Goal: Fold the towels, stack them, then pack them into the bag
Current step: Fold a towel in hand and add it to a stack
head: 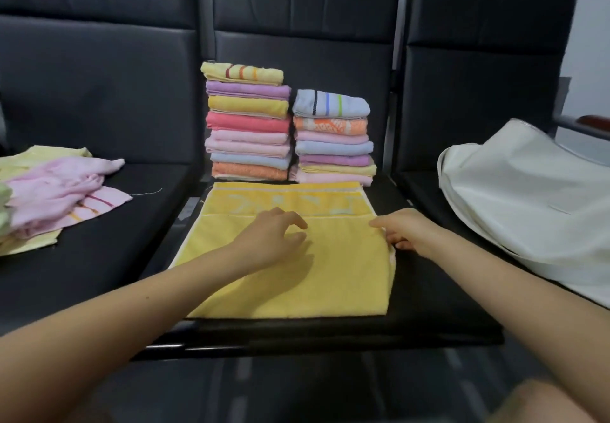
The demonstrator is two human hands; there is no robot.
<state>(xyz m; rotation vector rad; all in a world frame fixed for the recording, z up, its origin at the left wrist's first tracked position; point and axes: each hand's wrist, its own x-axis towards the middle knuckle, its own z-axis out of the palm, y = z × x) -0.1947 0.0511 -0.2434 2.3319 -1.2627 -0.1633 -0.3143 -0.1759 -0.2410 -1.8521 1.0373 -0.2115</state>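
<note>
A yellow towel (pixel 297 284) lies folded over on the middle black seat, its patterned band showing at the far edge. My left hand (pixel 274 237) hovers over the towel's middle with fingers loosely curled, holding nothing. At the towel's right edge my right hand (pixel 402 231) pinches the fold. Behind the towel stand two stacks of folded towels: a taller left stack (pixel 247 122) and a shorter right stack (pixel 333 138). A white cloth bag (pixel 528 201) lies slumped on the right seat.
A loose heap of unfolded pink and pale yellow towels (pixel 56 191) lies on the left seat. Black chair backs (pixel 303 9) rise behind the stacks. The seat's front edge (pixel 297 336) runs just below the towel.
</note>
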